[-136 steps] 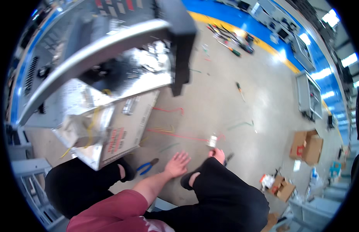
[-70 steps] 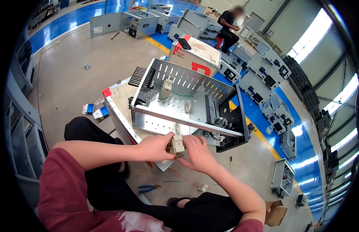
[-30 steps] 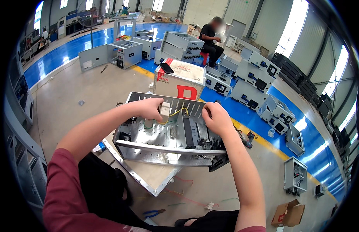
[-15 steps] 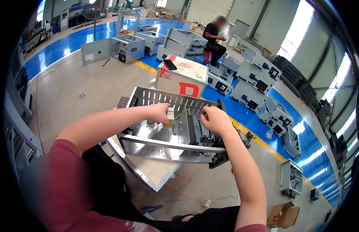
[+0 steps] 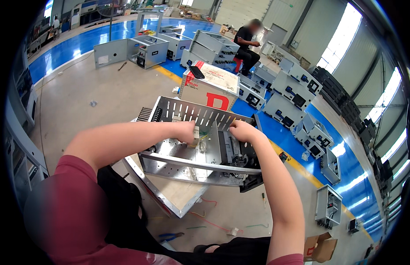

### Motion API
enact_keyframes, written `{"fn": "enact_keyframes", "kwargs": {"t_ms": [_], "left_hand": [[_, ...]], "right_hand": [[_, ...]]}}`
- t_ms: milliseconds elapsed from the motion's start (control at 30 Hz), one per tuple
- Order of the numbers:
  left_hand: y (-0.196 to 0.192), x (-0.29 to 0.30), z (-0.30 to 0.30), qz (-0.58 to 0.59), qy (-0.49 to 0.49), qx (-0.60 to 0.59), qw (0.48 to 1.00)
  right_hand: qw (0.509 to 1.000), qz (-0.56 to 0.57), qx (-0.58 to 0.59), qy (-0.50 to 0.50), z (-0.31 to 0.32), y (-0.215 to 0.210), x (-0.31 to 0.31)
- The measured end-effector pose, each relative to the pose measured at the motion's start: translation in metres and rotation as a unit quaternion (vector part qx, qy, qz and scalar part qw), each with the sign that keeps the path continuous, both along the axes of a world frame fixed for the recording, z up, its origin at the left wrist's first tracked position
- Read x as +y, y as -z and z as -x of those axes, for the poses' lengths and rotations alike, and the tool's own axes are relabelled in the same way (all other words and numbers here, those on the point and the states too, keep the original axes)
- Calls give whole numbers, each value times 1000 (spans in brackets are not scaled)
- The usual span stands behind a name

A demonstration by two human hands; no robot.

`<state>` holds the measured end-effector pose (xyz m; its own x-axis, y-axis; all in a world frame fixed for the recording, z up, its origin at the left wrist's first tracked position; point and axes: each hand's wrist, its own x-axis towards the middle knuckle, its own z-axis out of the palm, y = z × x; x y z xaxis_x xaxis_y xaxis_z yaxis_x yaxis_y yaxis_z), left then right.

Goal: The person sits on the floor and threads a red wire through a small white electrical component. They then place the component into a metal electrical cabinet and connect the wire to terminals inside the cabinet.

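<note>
An open metal chassis with a slotted back wall sits tilted across a wooden-topped stand before me. My left hand is inside its left part, fingers closed against a small off-white block with yellow and green wires beside it. My right hand reaches over the right part, close to the back wall, fingers curled together. Whatever it pinches is hidden by the fingers. Below it lie black components, right of an upright metal divider.
Beyond the chassis stands a large printed box with a black phone on it. Pliers, a screwdriver and wire pieces lie on the floor. Metal cabinets are stacked at right; another person sits behind.
My right hand has shifted left over the chassis, nearer the divider. The left hand stays beside the off-white block. The view has shifted slightly.
</note>
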<state>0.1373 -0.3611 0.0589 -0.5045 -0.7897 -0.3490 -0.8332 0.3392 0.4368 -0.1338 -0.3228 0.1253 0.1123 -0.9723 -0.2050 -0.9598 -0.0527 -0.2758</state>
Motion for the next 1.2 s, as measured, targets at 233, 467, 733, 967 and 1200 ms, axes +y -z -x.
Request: {"fn": "enact_keyframes", "kwargs": {"t_ms": [233,467,733,967,1200], "left_hand": [[-33,4,-9,128,26,85,988],[-68,19,-24,177,0,36,984],[-38,14,-37,323,308,-258,857],[-18,16,-53,368,273,-292,839],[-32,12,-40,313,195,-205,907]], "right_hand": [[965,-201,-127,110,-7,37,-39],[920,-233,-283,138,-11,41,-27],[898,-234,-333,164,-4,50,-32],[868,-262,-375,193,-22,55,-39],[822,-334,-402,228,10,73,-73]]}}
